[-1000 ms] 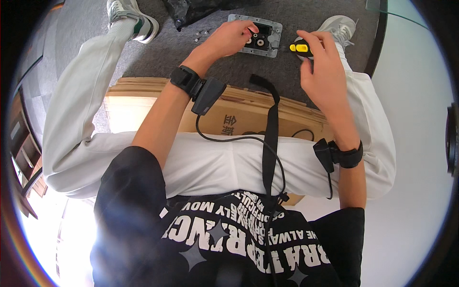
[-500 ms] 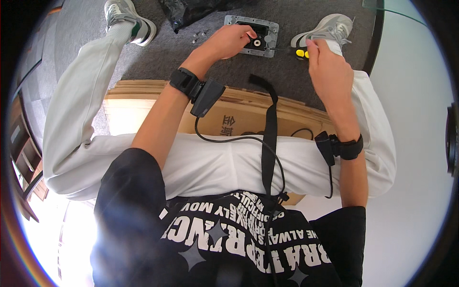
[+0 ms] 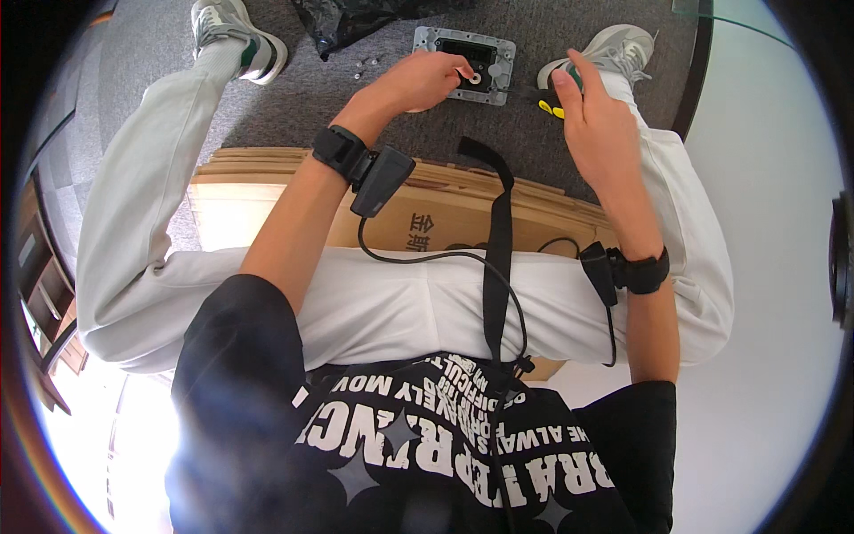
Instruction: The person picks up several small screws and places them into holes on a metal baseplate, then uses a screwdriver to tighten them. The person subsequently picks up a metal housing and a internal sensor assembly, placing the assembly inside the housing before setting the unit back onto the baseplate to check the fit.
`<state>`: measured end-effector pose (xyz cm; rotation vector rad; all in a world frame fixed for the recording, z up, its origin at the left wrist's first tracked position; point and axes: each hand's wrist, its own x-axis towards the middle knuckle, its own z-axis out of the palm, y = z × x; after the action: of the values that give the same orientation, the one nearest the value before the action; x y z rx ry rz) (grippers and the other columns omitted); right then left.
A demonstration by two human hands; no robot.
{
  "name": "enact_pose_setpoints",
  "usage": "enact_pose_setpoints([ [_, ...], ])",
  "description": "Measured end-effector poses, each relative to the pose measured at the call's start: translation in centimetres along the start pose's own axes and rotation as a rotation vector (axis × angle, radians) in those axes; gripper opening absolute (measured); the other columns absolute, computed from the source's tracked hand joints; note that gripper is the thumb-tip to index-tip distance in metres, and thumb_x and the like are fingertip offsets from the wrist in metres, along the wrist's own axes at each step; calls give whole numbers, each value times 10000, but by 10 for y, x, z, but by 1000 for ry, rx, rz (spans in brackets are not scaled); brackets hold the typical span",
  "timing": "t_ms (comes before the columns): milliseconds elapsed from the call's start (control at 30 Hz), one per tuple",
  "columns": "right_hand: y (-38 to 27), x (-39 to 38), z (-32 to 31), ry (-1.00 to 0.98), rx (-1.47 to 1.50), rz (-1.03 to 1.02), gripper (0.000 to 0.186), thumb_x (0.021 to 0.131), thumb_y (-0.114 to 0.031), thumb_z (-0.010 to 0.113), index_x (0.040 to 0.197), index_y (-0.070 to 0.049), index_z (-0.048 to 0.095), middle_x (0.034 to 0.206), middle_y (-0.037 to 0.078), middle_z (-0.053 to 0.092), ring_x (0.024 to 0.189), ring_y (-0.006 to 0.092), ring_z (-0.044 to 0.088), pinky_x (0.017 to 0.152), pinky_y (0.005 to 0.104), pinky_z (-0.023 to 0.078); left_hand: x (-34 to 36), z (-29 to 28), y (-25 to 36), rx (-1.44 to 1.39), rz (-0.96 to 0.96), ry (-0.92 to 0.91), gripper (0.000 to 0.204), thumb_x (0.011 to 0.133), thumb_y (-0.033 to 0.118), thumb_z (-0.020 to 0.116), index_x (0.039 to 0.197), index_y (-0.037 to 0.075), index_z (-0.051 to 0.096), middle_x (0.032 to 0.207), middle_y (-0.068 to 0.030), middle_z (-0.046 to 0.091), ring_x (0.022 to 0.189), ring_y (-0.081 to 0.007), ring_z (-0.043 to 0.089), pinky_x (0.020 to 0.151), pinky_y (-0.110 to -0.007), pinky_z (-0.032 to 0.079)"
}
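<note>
A grey rectangular metal housing (image 3: 425, 37) with a black inside and a small white ring (image 3: 475, 78) lies on the carpet between my feet. My left hand (image 3: 425, 80) is closed at its left side, index finger bent over the black inside near the ring; the other fingertips are hidden. Just right of the housing, my right hand (image 3: 598, 125) holds a black-and-yellow-handled screwdriver (image 3: 551, 109). Its thin shaft points left to the housing's right edge. My right index finger and thumb show at the top; the remaining fingers are hidden behind the hand.
Several small metal pieces (image 3: 363, 68) lie on the carpet left of the housing. A black plastic bag (image 3: 342, 25) is beyond them. Flattened cardboard (image 3: 356, 222) lies under my legs. My shoes flank the work, and a white wall (image 3: 765, 222) stands at right.
My right hand has shifted slightly left and its index finger has straightened. The screwdriver's handle has moved left and a little nearer to me. My left hand stays at the housing.
</note>
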<state>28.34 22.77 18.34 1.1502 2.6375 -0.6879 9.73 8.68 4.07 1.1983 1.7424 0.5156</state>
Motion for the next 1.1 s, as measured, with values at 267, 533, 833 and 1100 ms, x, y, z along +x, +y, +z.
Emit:
enact_pose_setpoints([
  [267, 2, 1, 0, 197, -13, -315, 341, 952, -287, 620, 1185, -41, 581, 898, 195, 705, 794, 417, 686, 680, 472, 535, 0, 0, 0, -4, -8, 10, 249, 1004, 154, 540, 1213, 75, 652, 1124, -131, 709, 1041, -304, 676, 874, -417, 536],
  [533, -13, -7, -4, 239, -58, -256, 440, 957, -420, 616, 1177, -39, 594, 1022, 261, 673, 916, 395, 681, 724, 458, 540, 0, -1, 0, 34, -40, 10, 256, 1001, 170, 539, 1214, 82, 652, 1115, -126, 711, 1015, -314, 681, 858, -418, 538],
  [833, 7, 0, 1, 235, 45, -479, 360, 897, -257, 702, 1163, -34, 608, 969, 177, 679, 944, 326, 669, 766, 403, 532, 2, 3, 1, 40, 10, 51, 244, 993, 160, 545, 1194, 86, 661, 1086, -139, 712, 1006, -319, 682, 855, -420, 536],
  [1100, -23, -1, -21, -163, -210, 56, 421, 908, -242, 686, 1266, -54, 570, 955, 137, 681, 902, 325, 674, 713, 390, 533, 0, 3, -3, 49, 4, 54, 245, 996, 172, 538, 1187, 74, 658, 1061, -132, 719, 997, -338, 680, 845, -420, 534],
])
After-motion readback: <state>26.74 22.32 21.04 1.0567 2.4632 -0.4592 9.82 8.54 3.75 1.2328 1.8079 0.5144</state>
